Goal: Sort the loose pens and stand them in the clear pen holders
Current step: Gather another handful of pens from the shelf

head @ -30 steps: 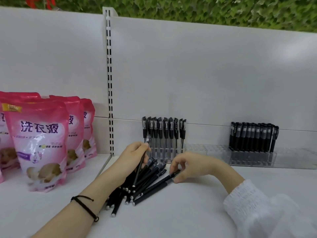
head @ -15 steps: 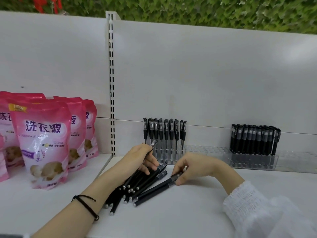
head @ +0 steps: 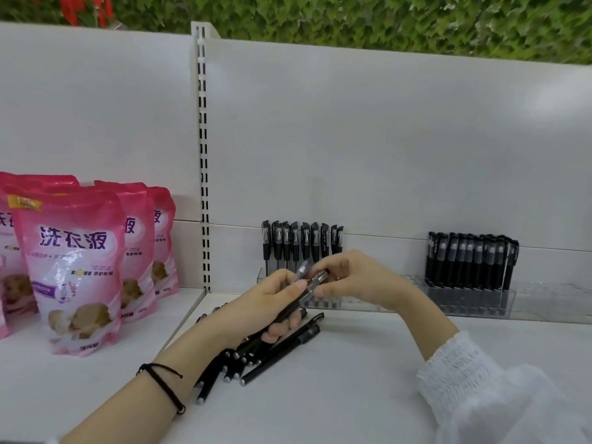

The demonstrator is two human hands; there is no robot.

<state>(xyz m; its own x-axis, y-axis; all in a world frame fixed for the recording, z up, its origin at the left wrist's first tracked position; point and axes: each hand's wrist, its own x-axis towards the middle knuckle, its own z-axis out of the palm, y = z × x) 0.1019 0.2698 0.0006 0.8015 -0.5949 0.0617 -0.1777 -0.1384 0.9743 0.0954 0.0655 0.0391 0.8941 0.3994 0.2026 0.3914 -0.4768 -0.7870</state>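
Head view: left hand point(head: 275, 299) grips the pens point(head: 315, 278), right hand point(head: 355, 280) pinches their far end; they slant near-left to far-right, holder point(head: 410, 282) just beyond.

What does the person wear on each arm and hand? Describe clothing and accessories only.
The left hand is bare, with a thin black cord bracelet round the wrist and no sleeve in view. The right hand is bare too; a white gathered sleeve ends above its wrist.

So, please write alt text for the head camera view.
The left hand and right hand hold black pens above a loose pile on a white shelf. Behind, clear holders hold two pen rows; pink pouches stand left.
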